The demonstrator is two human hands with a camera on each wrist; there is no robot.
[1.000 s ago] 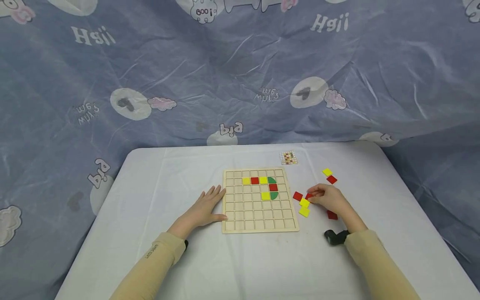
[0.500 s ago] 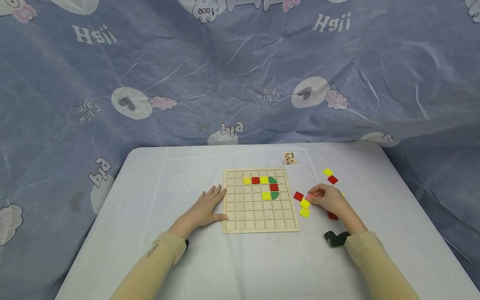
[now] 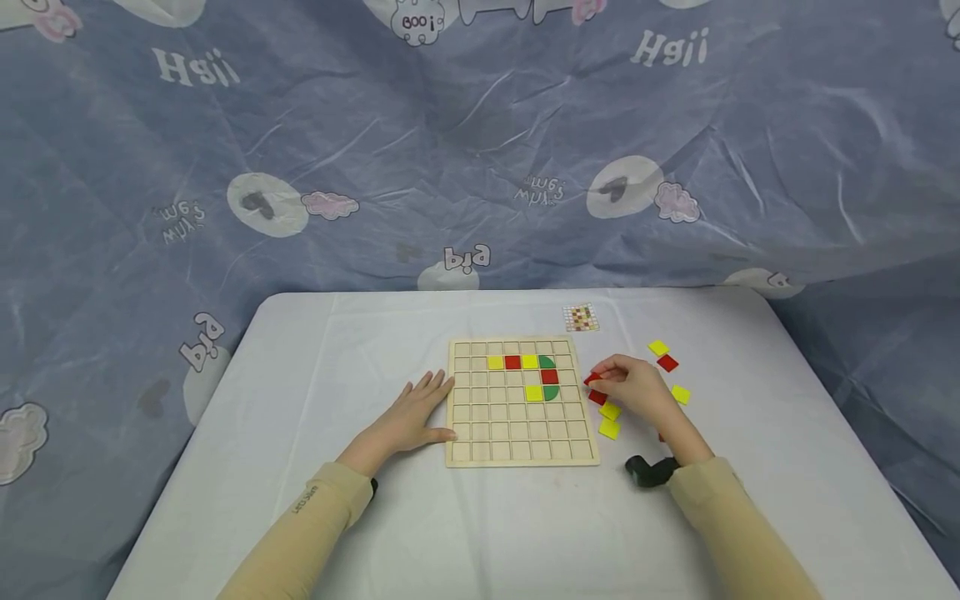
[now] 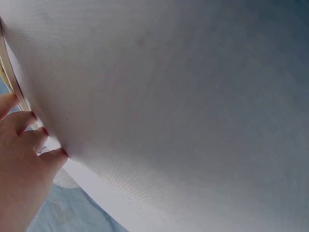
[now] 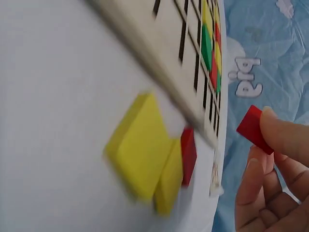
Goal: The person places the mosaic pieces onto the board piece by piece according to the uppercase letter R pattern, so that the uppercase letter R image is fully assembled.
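Head view: I'm pinching red tile (image 5: pixel 252 129) with right hand (image 3: pixel 633 387) beside right edge of grid board (image 3: pixel 499 413); my left hand (image 3: pixel 411 419) is lying, fingers spread, touching board's left edge.

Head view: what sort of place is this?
Probably a makeshift tabletop workspace, perhaps indoors, though no room shows beyond it. The signs: a white-covered table, a creased, cartoon-printed blue-grey sheet behind it, and a gridded wooden board with coloured tiles on and beside it.

We see a matt wood board (image 3: pixel 498 430) touching the left hand (image 3: pixel 407 419). Beyond that hand, the creased backdrop (image 3: pixel 450 125) shines faintly.
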